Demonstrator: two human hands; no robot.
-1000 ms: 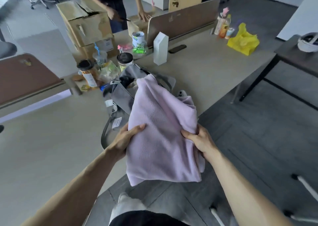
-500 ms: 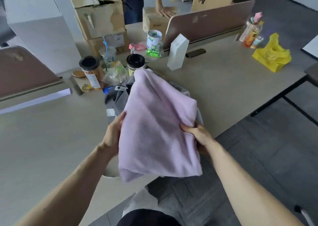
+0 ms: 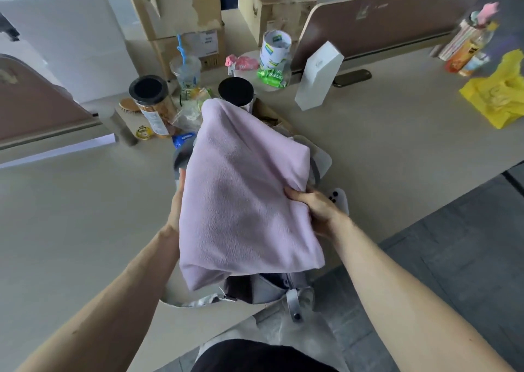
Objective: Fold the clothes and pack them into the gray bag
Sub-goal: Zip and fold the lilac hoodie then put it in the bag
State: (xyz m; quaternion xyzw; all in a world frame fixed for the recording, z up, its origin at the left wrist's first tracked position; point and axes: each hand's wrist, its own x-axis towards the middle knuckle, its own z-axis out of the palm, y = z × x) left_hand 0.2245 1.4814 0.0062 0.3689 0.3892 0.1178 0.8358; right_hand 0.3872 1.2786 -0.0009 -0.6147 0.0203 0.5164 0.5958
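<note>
**1. Far left.** Brown divider panel (image 3: 34, 102), standing at the edge of the table (image 3: 85, 215).

**2. Left of centre, far.** Snack jar with a black lid (image 3: 149, 96) and a plastic cup with a blue straw (image 3: 185, 69). Neither belongs to the task.

**3. Left hand** (image 3: 175, 207). Laid against the left edge of the garment. The fingers pass behind the cloth and are hidden, so it cannot be told whether they grip or only support.

**4. Centre.** Lilac fleece garment (image 3: 241, 201), folded into a thick oblong bundle and held up between both hands. It hangs directly over the gray bag and covers most of it.

**5. Gray bag** (image 3: 269, 288). Lies on the table's near edge beneath the garment. A dark opening and a strap with a snap show at its near end, and a gray flap shows at the right. Its contents are hidden.

**6. Right hand** (image 3: 314, 205). The fingers are curled over the garment's right edge, pinching the cloth.

**7. Right, far.** Upright white box (image 3: 317, 76), dark phone (image 3: 351, 77) and yellow plastic bag (image 3: 496, 99).

**Status.** Folding of this garment appears done. Packing is at the point of insertion, with the bundle above the bag and not yet inside. Left to do are lowering it, tucking it in and probably closing the bag. Whether other clothes are already packed cannot be told.
</note>
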